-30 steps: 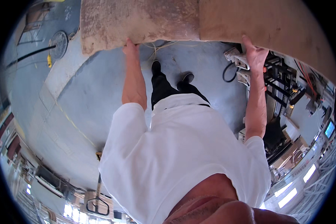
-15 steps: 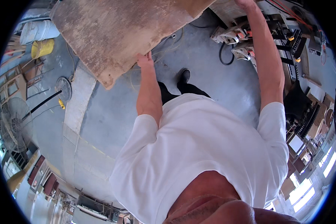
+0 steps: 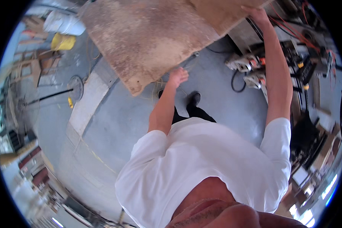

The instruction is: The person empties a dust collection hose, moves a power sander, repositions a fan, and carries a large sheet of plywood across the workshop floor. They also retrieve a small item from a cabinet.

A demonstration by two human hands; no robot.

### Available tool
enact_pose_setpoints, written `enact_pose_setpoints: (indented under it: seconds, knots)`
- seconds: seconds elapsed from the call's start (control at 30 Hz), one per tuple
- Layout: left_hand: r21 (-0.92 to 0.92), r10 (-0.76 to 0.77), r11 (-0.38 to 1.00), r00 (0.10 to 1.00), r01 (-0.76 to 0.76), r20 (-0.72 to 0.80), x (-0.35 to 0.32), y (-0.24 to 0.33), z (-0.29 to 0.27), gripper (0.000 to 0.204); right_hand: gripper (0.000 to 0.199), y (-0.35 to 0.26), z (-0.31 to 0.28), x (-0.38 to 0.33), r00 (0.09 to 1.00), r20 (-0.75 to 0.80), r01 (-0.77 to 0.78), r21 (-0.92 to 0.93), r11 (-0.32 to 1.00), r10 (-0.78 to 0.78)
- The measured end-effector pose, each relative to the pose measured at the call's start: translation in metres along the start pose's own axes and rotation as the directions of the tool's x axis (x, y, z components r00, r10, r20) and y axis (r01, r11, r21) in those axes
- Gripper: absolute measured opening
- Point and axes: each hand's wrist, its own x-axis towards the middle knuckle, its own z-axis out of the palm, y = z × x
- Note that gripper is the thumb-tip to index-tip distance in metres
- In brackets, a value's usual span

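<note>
Fingers (image 3: 184, 74) of the left hand (image 3: 176, 78) hang loose, just off the worn board's (image 3: 148, 38) near edge — right hand (image 3: 257, 16) grips the smoother board (image 3: 221, 14) at its right. One-sided hold might let either twist — or slip.

Saw no words, numbers or signs clear enough to read; much was too small or blurry.

Our left hand (image 3: 177, 78) has come off the brown board (image 3: 148, 41) and is just beside its near edge. The board has swung askew, a corner jutting toward us left of that hand. Our right hand (image 3: 257, 15) has reached farther forward. A yellow bucket (image 3: 63, 41) has appeared well left of both hands.
</note>
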Motion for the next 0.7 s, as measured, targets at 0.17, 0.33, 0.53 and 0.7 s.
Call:
enact_pose_setpoints:
  seconds: [0.17,0.33,0.53,0.7]
  knots:
    - [0.502,0.126,0.857,0.897,0.117,-0.423,-0.121,-0.025,-0.043,0.021,0.043,0.027,0.072,-0.006,0.965,-0.022,0.26,-0.032,0.965,-0.261]
    - [0.486,0.262,0.791,0.512,0.371,-0.818,-0.295,-0.079,-0.118,0.028,0.018,0.22,0.135,-0.111,0.895,0.259,0.437,-0.676,0.594,-0.363]
    - [-0.029,-0.139,0.897,0.22,0.44,-0.965,-0.449,-0.143,-0.153,0.029,0.032,0.374,0.232,-0.406,0.478,0.613,0.206,-0.774,0.599,0.629]
    - [0.134,-0.011,0.948,0.451,0.288,-0.892,-0.484,-0.136,-0.232,0.031,0.027,0.391,0.274,-0.476,0.466,0.663,0.427,-0.748,0.508,0.586]
